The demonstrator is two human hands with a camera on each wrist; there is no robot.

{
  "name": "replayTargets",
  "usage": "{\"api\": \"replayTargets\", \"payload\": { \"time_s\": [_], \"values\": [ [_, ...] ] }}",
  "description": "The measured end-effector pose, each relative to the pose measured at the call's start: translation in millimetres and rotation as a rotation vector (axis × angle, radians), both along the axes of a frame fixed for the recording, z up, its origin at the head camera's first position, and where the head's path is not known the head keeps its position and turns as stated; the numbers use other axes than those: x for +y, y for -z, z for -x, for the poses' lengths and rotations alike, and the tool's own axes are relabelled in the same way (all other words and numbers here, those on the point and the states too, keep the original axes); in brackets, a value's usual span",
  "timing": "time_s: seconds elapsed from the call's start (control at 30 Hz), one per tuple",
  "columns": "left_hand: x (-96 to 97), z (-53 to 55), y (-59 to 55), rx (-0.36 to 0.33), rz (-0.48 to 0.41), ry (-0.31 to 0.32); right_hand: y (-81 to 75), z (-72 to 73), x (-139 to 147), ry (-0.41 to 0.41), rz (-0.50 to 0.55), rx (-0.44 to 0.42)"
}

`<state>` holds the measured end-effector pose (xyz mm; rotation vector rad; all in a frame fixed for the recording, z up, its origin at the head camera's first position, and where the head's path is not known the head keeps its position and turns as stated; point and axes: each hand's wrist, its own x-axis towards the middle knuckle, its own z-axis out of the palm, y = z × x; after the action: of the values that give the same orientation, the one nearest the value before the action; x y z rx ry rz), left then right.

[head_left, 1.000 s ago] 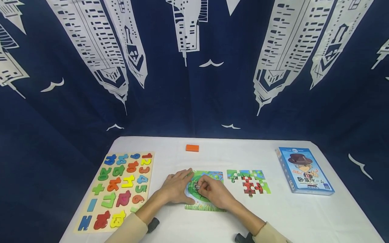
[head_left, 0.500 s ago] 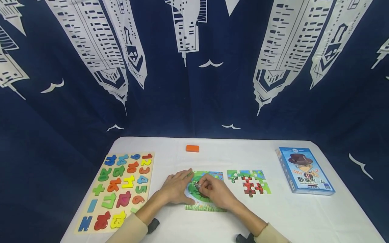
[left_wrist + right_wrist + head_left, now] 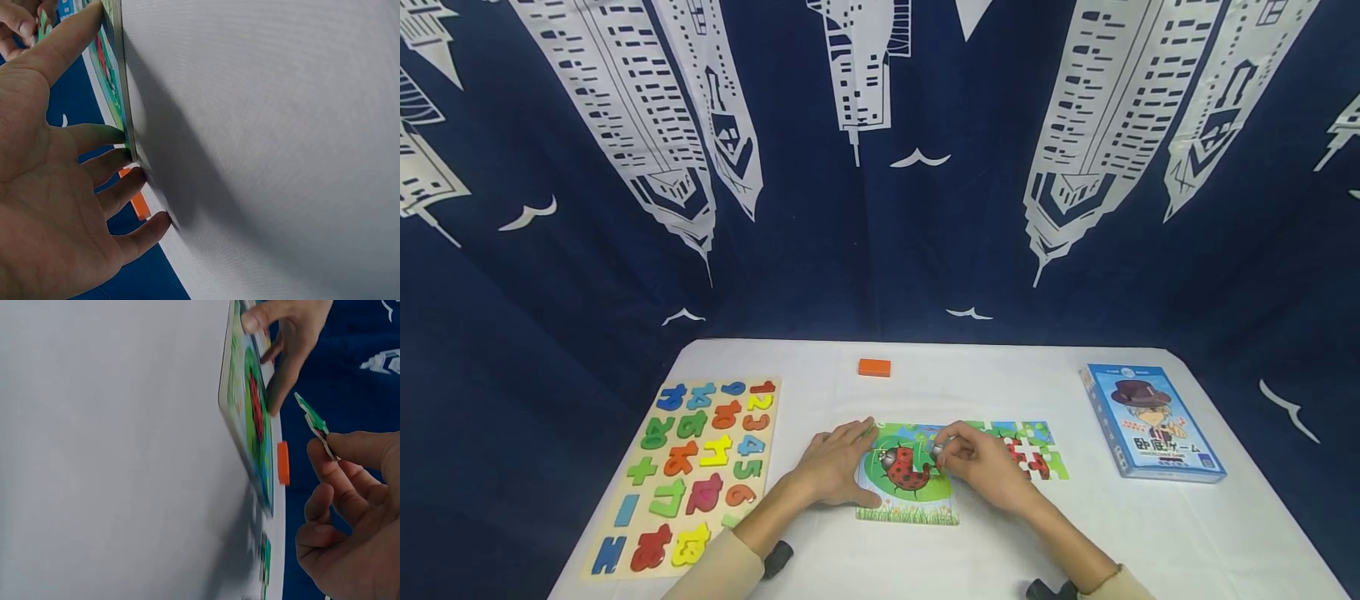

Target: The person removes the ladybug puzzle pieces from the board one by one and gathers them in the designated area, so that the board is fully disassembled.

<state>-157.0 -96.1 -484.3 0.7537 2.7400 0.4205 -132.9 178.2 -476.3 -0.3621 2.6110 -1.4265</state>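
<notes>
The puzzle board (image 3: 906, 512), showing a red ladybug on a green leaf, lies in the middle of the table. My left hand (image 3: 835, 467) rests along its left side, fingers spread, the thumb on the board's edge in the left wrist view. Thumb and forefinger of my right hand (image 3: 988, 471) pinch a mostly green jigsaw piece (image 3: 315, 425), lifted clear of the board's right part. In the right wrist view it is tilted, with its edge towards the camera. Loose jigsaw pieces (image 3: 1039, 432), green, blue and red, lie right of the board, partly hidden behind my right hand.
On the left lies a wooden number board (image 3: 696, 479) with coloured numerals. An orange block (image 3: 875, 367) sits near the table's far edge. A blue game box (image 3: 1152, 422) stands at the right. Behind the white table hangs a dark blue curtain (image 3: 865, 250).
My right hand has moved right, off the ladybug's head, with the jigsaw piece in its fingers. The ladybug picture is now uncovered. My left hand has stayed in place.
</notes>
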Motion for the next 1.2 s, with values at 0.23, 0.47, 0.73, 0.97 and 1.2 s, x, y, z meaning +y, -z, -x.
{"api": "replayTargets", "payload": {
  "time_s": [0.23, 0.47, 0.73, 0.97, 1.2],
  "values": [
    [-0.5, 0.5, 1.2, 0.007, 0.006, 0.005, 3.6, 1.9, 36.3, 0.076, -0.041, -0.029],
    [-1.2, 0.2, 0.9, 0.001, -0.003, 0.01, 10.0, 5.9, 62.2, 0.095, -0.12, -0.061],
    [-1.8, 0.2, 1.6, 0.01, 0.0, 0.012, 18.9, 11.0, 70.9, 0.071, -0.193, -0.021],
    [-1.6, 0.2, 2.3, 0.007, 0.009, 0.008, 24.1, 12.5, 67.5, 0.068, -0.252, 0.037],
    [-1.4, -0.2, 1.4, 0.006, 0.013, 0.005, 26.1, 11.8, 60.5, 0.096, -0.316, 0.069]
  ]
}}
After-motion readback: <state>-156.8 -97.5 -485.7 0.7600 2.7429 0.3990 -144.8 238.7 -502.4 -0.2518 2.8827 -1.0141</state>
